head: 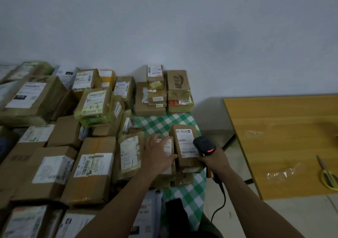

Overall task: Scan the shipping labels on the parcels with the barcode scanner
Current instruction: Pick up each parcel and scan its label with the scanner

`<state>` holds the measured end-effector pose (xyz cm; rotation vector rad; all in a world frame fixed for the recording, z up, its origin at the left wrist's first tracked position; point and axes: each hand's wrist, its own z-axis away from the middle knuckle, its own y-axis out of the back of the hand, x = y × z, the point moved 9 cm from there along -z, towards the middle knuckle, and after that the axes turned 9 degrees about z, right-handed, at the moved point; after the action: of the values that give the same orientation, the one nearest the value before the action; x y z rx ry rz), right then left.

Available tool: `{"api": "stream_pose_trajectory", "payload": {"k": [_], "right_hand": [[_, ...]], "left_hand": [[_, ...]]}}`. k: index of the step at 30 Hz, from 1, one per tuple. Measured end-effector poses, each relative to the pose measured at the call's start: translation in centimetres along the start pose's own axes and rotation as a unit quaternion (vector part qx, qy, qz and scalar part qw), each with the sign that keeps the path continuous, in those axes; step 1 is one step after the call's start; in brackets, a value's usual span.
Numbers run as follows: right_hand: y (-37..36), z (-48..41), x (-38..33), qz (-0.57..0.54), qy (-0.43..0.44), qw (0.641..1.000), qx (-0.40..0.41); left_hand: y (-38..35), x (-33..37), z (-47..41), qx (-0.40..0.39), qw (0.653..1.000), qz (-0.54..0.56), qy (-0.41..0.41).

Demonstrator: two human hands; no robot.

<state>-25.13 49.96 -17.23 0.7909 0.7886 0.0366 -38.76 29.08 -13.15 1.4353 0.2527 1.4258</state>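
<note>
Dimly lit, the room leaves most printed label text blurred and unreadable. The stacked parcels (87, 175) at the left and bottom edges are cut off by the frame. The handle of the barcode scanner (204, 144) is hidden inside the right hand (210, 160). Only its rounded black head shows, with a small red light glowing on top, and a black cable (220, 199) curves down below the wrist.

The parcels are brown cardboard boxes. Some are wrapped in glossy yellowish tape, and most carry white paper labels. They crowd a green-and-white checked cloth (161, 122). To the right stands a smooth wooden table (274, 118) holding crumpled clear plastic scraps and yellow-handled scissors (321, 164), partly cut off at the edge.

The left hand (158, 152) lies palm down with fingers straight and slightly spread, resting on a small parcel (169, 146) and covering much of its label. The right hand's fingers curl tightly around the scanner's grip. The scanner's head sits just beside the right edge of an upright parcel (185, 164), close over the lower part of that parcel's long white label (186, 142). Both forearms reach in from the bottom of the frame.
</note>
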Motion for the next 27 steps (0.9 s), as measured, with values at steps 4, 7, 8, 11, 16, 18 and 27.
{"api": "stream_pose_trajectory", "payload": {"k": [4, 7, 8, 11, 16, 18, 27], "right_hand": [[-0.5, -0.1, -0.9, 0.036, 0.02, 0.999, -0.009], [-1.0, 0.1, -1.2, 0.049, 0.039, 0.998, -0.005], [-1.1, 0.2, -1.3, 0.047, 0.037, 0.998, -0.01], [-0.2, 0.1, -1.4, 0.038, 0.016, 0.999, -0.008], [2.6, -1.4, -4.5, 0.049, 0.047, 0.998, 0.005], [3.9, -2.6, -6.4, 0.049, 0.061, 0.997, 0.013], [5.8, -11.3, -15.0, 0.049, 0.133, 0.99, 0.001]], "left_hand": [[-0.6, -1.5, -0.4, -0.027, 0.999, -0.012, 0.018], [-0.4, -1.2, -0.6, -0.016, 0.999, -0.033, 0.019], [-0.5, -1.2, -0.7, -0.017, 0.999, -0.035, 0.021], [-1.1, -1.6, -1.1, -0.049, 0.998, -0.033, 0.029], [1.3, -0.4, -4.4, -0.057, 0.998, -0.023, 0.032], [3.4, 0.9, -6.6, -0.03, 0.999, 0.0, 0.021], [11.2, 5.3, -20.0, 0.097, 0.98, 0.176, 0.009]]}}
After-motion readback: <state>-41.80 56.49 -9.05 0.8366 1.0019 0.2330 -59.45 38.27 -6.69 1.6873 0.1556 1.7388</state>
